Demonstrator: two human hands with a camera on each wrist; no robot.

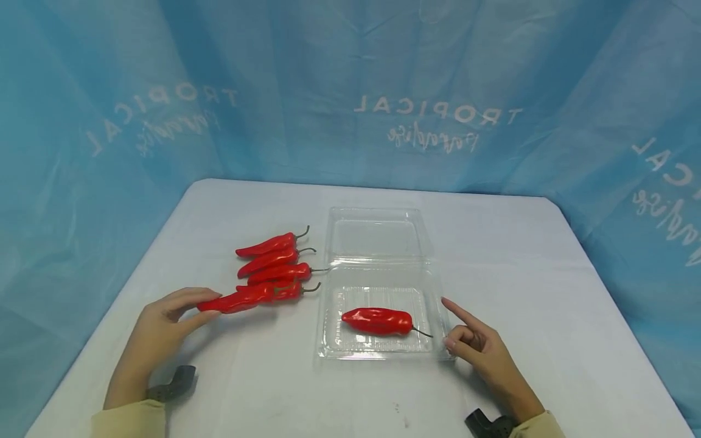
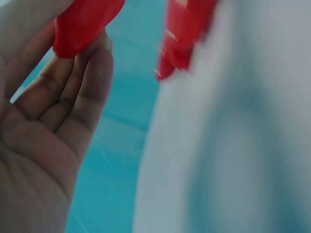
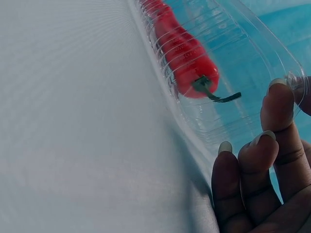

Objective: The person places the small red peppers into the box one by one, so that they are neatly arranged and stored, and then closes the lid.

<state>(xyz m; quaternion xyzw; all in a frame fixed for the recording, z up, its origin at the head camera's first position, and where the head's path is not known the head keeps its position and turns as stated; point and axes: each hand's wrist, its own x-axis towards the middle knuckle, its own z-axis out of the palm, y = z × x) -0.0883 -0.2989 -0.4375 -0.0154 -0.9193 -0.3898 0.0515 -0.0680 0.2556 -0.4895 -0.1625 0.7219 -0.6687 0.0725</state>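
My left hand (image 1: 167,325) pinches the tip of a red pepper (image 1: 241,299) between thumb and fingers, just off the near end of a row of red peppers (image 1: 276,258). The left wrist view shows this pepper's rounded tip at the fingertips. A clear plastic clamshell box (image 1: 333,340) lies opened flat, its lid (image 1: 378,234) to the back. One red pepper (image 1: 378,320) rests lengthwise in its base, green stem to the right. At the base's right rim my right hand (image 1: 482,350) pinches the edge, its index finger stretched out along the side.
The white table (image 1: 520,261) is enclosed by blue curtains (image 1: 339,79) with white lettering at the back and sides. The peppers' stems point right, the nearest ones reaching close to the box's left edge. Dark wrist devices (image 1: 175,383) sit on both wrists.
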